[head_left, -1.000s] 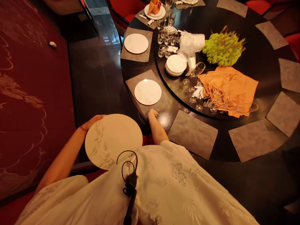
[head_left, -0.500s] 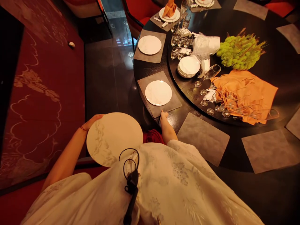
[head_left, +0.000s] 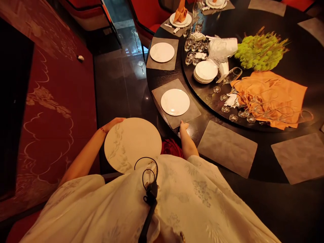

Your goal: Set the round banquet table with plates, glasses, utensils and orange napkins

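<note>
The left hand (head_left: 113,125) has its grip closed around the rim of a large plate (head_left: 136,145) held against the person's front; holding it level and snug should stop it tipping. Rightward, on the dark surface (head_left: 164,75), a smaller-looking white plate (head_left: 175,102) lies on a grey mat (head_left: 194,111). The right hand (head_left: 183,127) rests at that mat's near edge; whether its grip pinches anything I cannot tell. Light, even pressure there would spare the white plate from sliding. Farther right lies another mat (head_left: 227,148).
</note>
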Motion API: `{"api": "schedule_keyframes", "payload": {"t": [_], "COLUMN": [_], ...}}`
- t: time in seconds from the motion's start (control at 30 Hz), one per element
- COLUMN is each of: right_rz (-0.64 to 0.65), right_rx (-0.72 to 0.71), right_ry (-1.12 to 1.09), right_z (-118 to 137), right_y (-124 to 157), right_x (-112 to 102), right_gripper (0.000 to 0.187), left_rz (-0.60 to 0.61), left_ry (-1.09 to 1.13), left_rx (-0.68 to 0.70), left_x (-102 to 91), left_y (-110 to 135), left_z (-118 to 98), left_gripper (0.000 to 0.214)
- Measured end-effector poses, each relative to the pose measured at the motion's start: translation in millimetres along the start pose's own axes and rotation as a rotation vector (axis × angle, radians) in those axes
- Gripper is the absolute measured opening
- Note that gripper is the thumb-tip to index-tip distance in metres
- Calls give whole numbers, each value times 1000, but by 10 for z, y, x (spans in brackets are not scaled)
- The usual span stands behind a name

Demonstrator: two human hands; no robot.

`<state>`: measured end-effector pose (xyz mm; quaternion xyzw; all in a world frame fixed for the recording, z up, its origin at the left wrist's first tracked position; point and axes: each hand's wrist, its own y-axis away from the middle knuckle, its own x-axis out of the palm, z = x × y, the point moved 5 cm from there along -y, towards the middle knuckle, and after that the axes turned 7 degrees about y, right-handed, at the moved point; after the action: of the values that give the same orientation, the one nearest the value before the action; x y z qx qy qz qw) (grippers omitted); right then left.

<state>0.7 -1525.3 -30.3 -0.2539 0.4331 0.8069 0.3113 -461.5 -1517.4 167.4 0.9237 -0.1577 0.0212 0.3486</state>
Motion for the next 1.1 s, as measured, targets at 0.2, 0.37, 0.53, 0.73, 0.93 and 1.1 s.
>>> {"api": "schedule_keyframes", "payload": {"t": [0.2, 0.37, 0.53, 0.73, 0.93, 1.1], "right_rz": [332, 569, 454, 97, -192, -128], "right_rx": [-334, -566, -572, -453, -404, -387], "right_ry": [-374, -482, -471, -626, -691, -522], "right_z": [-3, -354, -563, -894, -1630, -2135], "right_y": [1232, 2419, 2428, 1688, 178, -1416], "right_x": [-224, -717, -1282, -2129, -3682, -4700], "right_gripper": [26, 41, 27, 37, 47, 50], "left_rz": [89, 135, 272, 366, 375, 284], "left_ry": [16, -180, -318, -326, -303, -232], "left_rx": [-99, -33, -104, -185, -247, -238], "left_x": [225, 506, 1147, 2128, 2848, 3341], "left_y": [-235, -629, -957, -1189, -1328, -1153], "left_z": [-171, -415, -535, -462, -40, 405], "left_gripper": [49, 33, 36, 49, 67, 67]}}
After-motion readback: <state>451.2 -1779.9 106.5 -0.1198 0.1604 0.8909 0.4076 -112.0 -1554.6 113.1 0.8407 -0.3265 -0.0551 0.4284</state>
